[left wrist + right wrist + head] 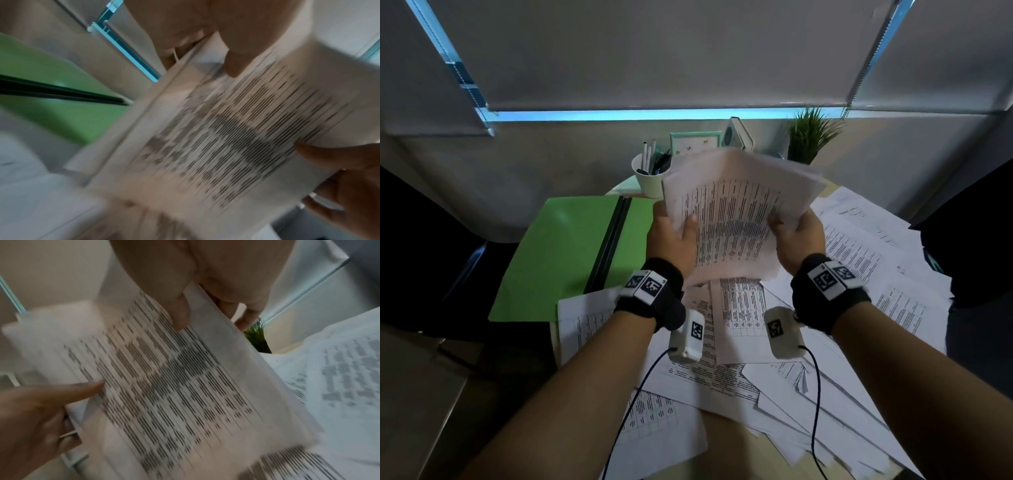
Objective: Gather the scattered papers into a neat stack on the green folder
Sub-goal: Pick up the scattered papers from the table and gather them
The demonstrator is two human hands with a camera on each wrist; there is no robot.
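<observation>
- Nearest you, loose papers (784, 404) lie overlapping across the near and right part of the tabletop (726, 455). They overlap too much for an exact count, but there are clearly more than half a dozen sheets, so most of the gathering is probably left to do.
- One of those sheets (582, 325) lies at the near left, its far corner overlapping the near edge of the green folder (558, 253).
- Above the pile, you hold one bundle of papers (736, 219) in the air. Your left hand (673, 236) grips its left edge and your right hand (796, 236) grips its right edge, each with the thumb on the printed face and the fingers (248, 311) curled behind.
- The bundle's edges fan out unevenly, so it likely needs squaring.
- There is one green folder, lying open on the left with a dark spine down its middle. No stack rests on it yet.
- Farthest away stand one white cup of pens (650, 174) and one small plant (811, 137).
</observation>
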